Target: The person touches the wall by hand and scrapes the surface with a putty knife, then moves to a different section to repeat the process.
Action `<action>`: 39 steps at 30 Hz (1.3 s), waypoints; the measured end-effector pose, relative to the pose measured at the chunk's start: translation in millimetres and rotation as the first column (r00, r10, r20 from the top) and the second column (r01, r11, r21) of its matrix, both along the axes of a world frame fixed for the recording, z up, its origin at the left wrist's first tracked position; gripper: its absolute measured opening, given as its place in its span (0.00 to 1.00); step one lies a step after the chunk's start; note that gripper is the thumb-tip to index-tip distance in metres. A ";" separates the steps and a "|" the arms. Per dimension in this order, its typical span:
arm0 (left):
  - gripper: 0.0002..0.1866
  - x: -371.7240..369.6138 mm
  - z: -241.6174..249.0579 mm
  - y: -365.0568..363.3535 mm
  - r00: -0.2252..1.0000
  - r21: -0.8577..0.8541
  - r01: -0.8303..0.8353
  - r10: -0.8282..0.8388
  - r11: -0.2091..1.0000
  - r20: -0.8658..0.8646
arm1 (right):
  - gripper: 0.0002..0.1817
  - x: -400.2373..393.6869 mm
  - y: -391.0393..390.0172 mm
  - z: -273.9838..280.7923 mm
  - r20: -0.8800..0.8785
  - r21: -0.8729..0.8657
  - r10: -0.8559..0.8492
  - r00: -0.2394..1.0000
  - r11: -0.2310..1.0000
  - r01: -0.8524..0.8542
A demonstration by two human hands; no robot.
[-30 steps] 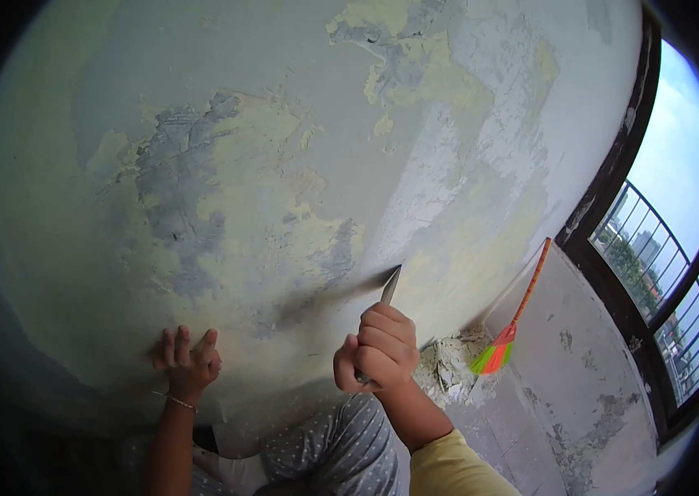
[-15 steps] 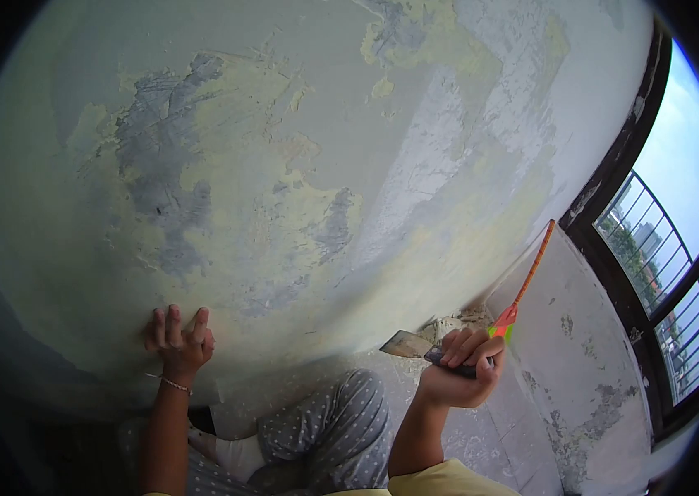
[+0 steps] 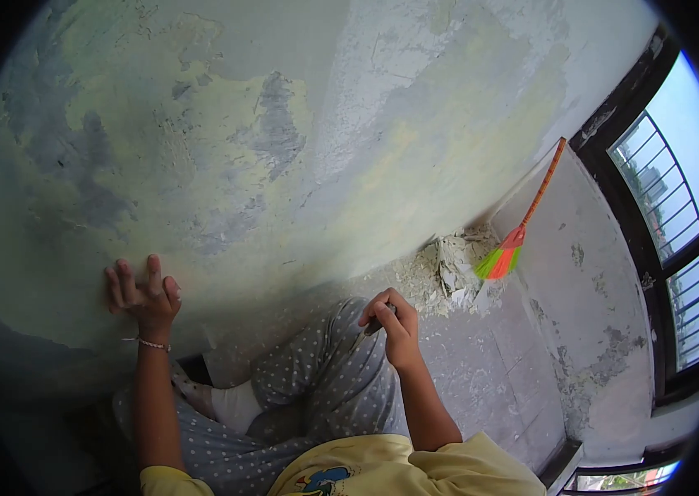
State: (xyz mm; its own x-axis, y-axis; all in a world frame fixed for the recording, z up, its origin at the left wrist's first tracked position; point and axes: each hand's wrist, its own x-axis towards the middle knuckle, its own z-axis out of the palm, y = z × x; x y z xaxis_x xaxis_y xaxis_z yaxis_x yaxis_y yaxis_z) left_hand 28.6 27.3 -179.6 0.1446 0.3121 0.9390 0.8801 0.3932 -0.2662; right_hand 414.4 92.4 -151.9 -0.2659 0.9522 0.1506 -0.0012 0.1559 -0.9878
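Fingers spread, my left hand (image 3: 143, 289) presses against the lower part of the patchy wall (image 3: 225, 157). A bracelet circles that wrist. My right hand (image 3: 391, 318) is closed around the dark handle of a putty knife (image 3: 373, 326), held over my bent knee. Its blade points down and left and is seen almost edge-on, so little of it shows. Grey and yellowish areas on the wall mark where the surface coat is gone.
A broom (image 3: 501, 258) with orange and green bristles leans in the corner. Beside it lies a heap of paint flakes (image 3: 454, 269) on the dusty floor (image 3: 482, 372). A dark-framed window (image 3: 655, 273) stands at the right. My legs (image 3: 316, 372) are folded close to the wall.
My right hand has come down and left with the putty knife, from near the broom to over my knee. The view has shifted right; my left hand remains on the wall.
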 end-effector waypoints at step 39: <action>0.20 1.2 -1.1 -3.5 0.999 0.000 0.035 -0.035 0.999 0.030 | 0.23 -102.8 -12.7 151.6 -0.471 0.704 0.305 0.827 0.696 0.144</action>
State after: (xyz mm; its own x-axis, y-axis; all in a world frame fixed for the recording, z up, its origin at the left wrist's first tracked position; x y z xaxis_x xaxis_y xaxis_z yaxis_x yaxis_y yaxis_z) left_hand 29.8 23.7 -180.7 0.1272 0.3077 0.9429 0.9008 0.3621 -0.2397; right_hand 311.6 79.7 -0.3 -0.0008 0.4832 0.8755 -0.5147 0.7504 -0.4147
